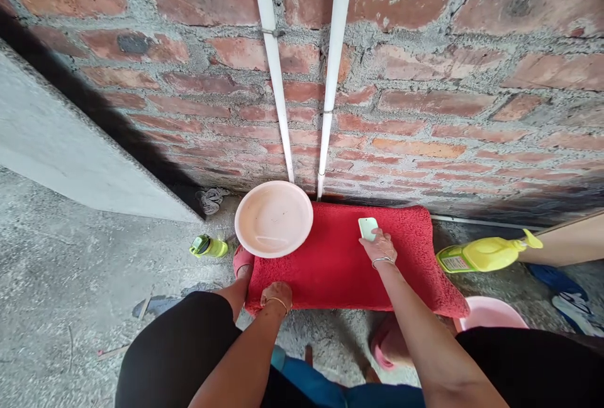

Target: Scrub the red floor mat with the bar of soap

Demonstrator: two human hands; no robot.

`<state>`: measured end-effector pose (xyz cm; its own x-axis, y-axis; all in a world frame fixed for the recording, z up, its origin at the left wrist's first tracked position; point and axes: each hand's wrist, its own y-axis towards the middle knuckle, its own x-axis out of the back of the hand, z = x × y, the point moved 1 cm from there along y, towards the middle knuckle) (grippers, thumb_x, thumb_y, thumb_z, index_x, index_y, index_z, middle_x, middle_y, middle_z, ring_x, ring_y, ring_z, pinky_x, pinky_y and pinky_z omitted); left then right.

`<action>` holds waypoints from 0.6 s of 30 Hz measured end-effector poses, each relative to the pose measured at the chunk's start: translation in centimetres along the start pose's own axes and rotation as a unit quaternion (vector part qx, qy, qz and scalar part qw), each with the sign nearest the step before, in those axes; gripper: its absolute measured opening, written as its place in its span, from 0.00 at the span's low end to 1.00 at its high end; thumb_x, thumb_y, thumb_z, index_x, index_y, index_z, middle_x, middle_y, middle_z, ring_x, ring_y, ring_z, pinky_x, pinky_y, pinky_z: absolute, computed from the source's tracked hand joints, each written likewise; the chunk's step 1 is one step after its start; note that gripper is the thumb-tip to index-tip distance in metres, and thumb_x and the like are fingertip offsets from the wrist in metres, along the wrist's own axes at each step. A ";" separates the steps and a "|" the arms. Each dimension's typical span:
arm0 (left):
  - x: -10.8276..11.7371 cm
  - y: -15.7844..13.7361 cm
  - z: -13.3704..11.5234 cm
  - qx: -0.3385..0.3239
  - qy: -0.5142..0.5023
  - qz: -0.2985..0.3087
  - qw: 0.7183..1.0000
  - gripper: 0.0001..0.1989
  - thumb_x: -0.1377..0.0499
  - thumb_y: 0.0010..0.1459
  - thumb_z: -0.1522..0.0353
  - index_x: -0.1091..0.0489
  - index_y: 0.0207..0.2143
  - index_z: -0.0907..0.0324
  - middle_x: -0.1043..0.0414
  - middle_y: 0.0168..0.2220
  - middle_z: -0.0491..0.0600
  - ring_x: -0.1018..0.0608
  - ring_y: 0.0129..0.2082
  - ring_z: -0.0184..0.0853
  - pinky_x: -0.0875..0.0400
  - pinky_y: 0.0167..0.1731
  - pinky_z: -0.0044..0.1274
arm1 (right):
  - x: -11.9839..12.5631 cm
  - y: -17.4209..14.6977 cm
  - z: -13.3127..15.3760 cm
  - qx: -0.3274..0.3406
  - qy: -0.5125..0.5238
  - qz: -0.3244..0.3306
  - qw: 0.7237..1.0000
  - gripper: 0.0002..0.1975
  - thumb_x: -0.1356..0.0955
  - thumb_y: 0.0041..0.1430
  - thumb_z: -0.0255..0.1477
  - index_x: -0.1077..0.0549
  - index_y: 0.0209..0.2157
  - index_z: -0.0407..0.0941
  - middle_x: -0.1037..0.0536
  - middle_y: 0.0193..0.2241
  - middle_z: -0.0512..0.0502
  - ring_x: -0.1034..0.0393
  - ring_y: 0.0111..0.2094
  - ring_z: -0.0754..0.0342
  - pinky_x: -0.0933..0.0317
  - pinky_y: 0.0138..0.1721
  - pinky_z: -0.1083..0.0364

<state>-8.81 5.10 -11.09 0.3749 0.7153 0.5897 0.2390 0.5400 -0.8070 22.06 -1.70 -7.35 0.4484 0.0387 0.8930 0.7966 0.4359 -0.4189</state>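
Note:
A thick, fuzzy red mat [340, 263] lies over a low support in front of me. At its near left edge, my left hand [277, 296] is closed, the fingers curled down on the mat's fabric. On the right half of the mat, my right hand [379, 246] grips a pale green, flat block [368, 227] with rounded corners. The block rests on or just above the mat; its underside is hidden, so its kind cannot be made out. A pale pink basin [274, 219] stands at the mat's far left corner.
A yellow pump bottle [486, 254] is right of the mat, near a pink tub [493, 312]. On the left are a green-capped bottle [208, 246] and a pale slab [94, 137]. White pipes [333, 68] run down the brick wall [415, 106] behind.

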 end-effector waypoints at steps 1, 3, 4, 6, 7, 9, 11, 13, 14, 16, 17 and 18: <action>0.1 -0.1 0.0 0.009 0.003 0.010 1.000 0.14 0.34 0.40 0.75 0.22 0.34 0.68 0.22 0.35 0.65 0.21 0.36 0.57 0.24 0.29 0.42 | -0.2 -0.1 1.1 0.018 0.003 0.000 1.000 0.27 0.34 0.56 0.45 0.37 0.55 0.51 0.34 0.49 0.42 0.32 0.50 0.45 0.38 0.47 0.49; 0.2 -0.2 -0.1 0.025 0.009 0.026 0.999 0.18 0.35 0.42 0.75 0.23 0.39 0.68 0.22 0.40 0.66 0.21 0.40 0.58 0.24 0.31 0.43 | -0.9 -0.3 4.2 0.061 0.008 0.010 0.998 0.26 0.34 0.55 0.45 0.37 0.54 0.52 0.34 0.49 0.43 0.32 0.50 0.46 0.38 0.46 0.49; 0.3 -0.2 -0.2 0.030 0.013 0.031 0.999 0.19 0.36 0.42 0.75 0.23 0.41 0.67 0.22 0.42 0.66 0.21 0.42 0.58 0.24 0.32 0.44 | -1.4 -0.6 6.0 0.080 0.008 0.018 0.997 0.26 0.33 0.55 0.45 0.37 0.54 0.52 0.34 0.49 0.43 0.32 0.50 0.46 0.38 0.46 0.50; 0.3 -0.1 -0.3 0.037 0.018 0.041 0.998 0.20 0.36 0.44 0.75 0.23 0.43 0.65 0.23 0.44 0.65 0.21 0.43 0.57 0.24 0.33 0.45 | -2.4 -1.0 9.5 0.112 0.003 0.038 0.993 0.26 0.33 0.55 0.44 0.37 0.54 0.52 0.34 0.49 0.43 0.33 0.50 0.47 0.38 0.46 0.50; 0.3 0.0 -0.3 0.038 0.020 0.044 0.998 0.20 0.36 0.44 0.75 0.23 0.43 0.64 0.22 0.44 0.65 0.21 0.44 0.57 0.24 0.34 0.45 | -2.9 -1.2 11.0 0.127 -0.003 0.048 0.991 0.26 0.33 0.55 0.43 0.38 0.55 0.52 0.35 0.50 0.42 0.33 0.50 0.46 0.38 0.46 0.50; 0.3 0.1 -0.3 0.037 0.022 0.048 0.998 0.19 0.36 0.45 0.75 0.23 0.43 0.63 0.22 0.43 0.64 0.21 0.43 0.56 0.24 0.34 0.44 | -3.6 -1.5 13.0 0.158 -0.018 0.065 0.985 0.27 0.33 0.55 0.42 0.38 0.55 0.51 0.35 0.51 0.40 0.34 0.51 0.46 0.38 0.45 0.50; 0.3 0.2 -0.2 0.034 0.024 0.050 0.998 0.18 0.36 0.45 0.74 0.23 0.42 0.63 0.22 0.42 0.65 0.21 0.43 0.55 0.24 0.35 0.43 | -3.9 -1.4 13.8 0.190 -0.030 0.074 0.979 0.27 0.33 0.55 0.41 0.37 0.55 0.50 0.35 0.52 0.40 0.35 0.52 0.45 0.39 0.46 0.50; 0.3 0.3 -0.1 0.029 0.025 0.051 0.998 0.17 0.37 0.46 0.73 0.23 0.41 0.64 0.22 0.43 0.65 0.21 0.43 0.53 0.24 0.36 0.42 | -3.6 -0.9 13.1 0.207 -0.038 0.070 0.975 0.27 0.32 0.53 0.39 0.36 0.55 0.50 0.35 0.52 0.40 0.35 0.52 0.45 0.39 0.46 0.50; 0.3 0.3 -0.1 0.028 0.024 0.051 0.998 0.17 0.37 0.46 0.73 0.23 0.41 0.64 0.22 0.43 0.65 0.21 0.44 0.53 0.24 0.36 0.41 | -3.3 -0.5 12.3 0.205 -0.041 0.065 0.976 0.27 0.32 0.53 0.39 0.36 0.55 0.51 0.35 0.52 0.40 0.35 0.52 0.45 0.39 0.46 0.50; 0.2 0.3 0.0 0.026 0.022 0.051 0.998 0.17 0.37 0.46 0.73 0.23 0.41 0.64 0.22 0.45 0.63 0.21 0.44 0.52 0.24 0.36 0.40 | -2.2 0.7 9.9 0.180 -0.045 0.049 0.981 0.27 0.31 0.53 0.39 0.35 0.55 0.52 0.35 0.52 0.41 0.35 0.51 0.46 0.39 0.46 0.50; 0.2 0.4 0.0 0.026 0.020 0.049 0.998 0.17 0.37 0.46 0.73 0.23 0.41 0.63 0.22 0.45 0.63 0.21 0.45 0.52 0.24 0.36 0.40 | -1.6 1.4 8.3 0.160 -0.044 0.041 0.985 0.27 0.31 0.53 0.39 0.35 0.55 0.52 0.35 0.51 0.42 0.34 0.51 0.46 0.39 0.47 0.50; 0.2 0.4 0.0 0.027 0.017 0.047 0.998 0.17 0.37 0.46 0.73 0.23 0.41 0.63 0.22 0.45 0.62 0.21 0.44 0.52 0.23 0.36 0.40 | -0.8 2.1 6.5 0.136 -0.041 0.033 0.989 0.27 0.31 0.53 0.40 0.36 0.55 0.52 0.35 0.50 0.42 0.34 0.51 0.46 0.39 0.47 0.50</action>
<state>-8.66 5.44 -11.29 0.4242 0.7491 0.5088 0.1532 0.4944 -0.8556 20.74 5.07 -7.90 0.4532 0.1432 0.8798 0.6229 0.6552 -0.4275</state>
